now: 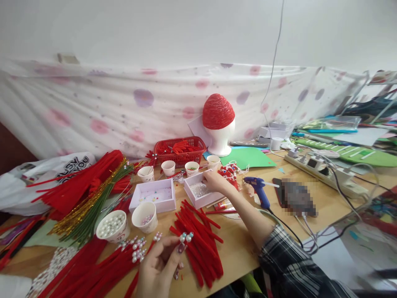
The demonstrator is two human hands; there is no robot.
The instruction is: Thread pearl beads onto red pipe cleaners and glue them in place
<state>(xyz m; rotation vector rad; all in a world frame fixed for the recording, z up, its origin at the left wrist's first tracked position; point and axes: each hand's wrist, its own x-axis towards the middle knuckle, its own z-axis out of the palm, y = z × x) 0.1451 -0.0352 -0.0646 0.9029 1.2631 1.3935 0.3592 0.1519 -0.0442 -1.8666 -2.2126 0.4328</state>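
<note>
My left hand (159, 265), at the front of the table, pinches a small sprig of pearl beads (186, 237) in white and teal between thumb and fingertips. My right hand (214, 182) reaches into a white box (201, 201) of tiny clear beads (200, 189). Its fingers are bent together and point down; whatever they may hold is hidden. Loose red pipe cleaners (201, 244) lie between my arms. To the left are more red pipe cleaners with pearl clusters (136, 250) at their tips. Paper cups of white pearls (113, 225) and pinkish beads (144, 219) stand close by.
Behind are a second white box (153, 196), small paper cups (168, 167), a red basket (180, 155) and a foam head (218, 138) with a red cap. A blue glue gun (259, 190), cables and a power strip (325, 174) lie right. Green-gold stems (93, 211) lie left.
</note>
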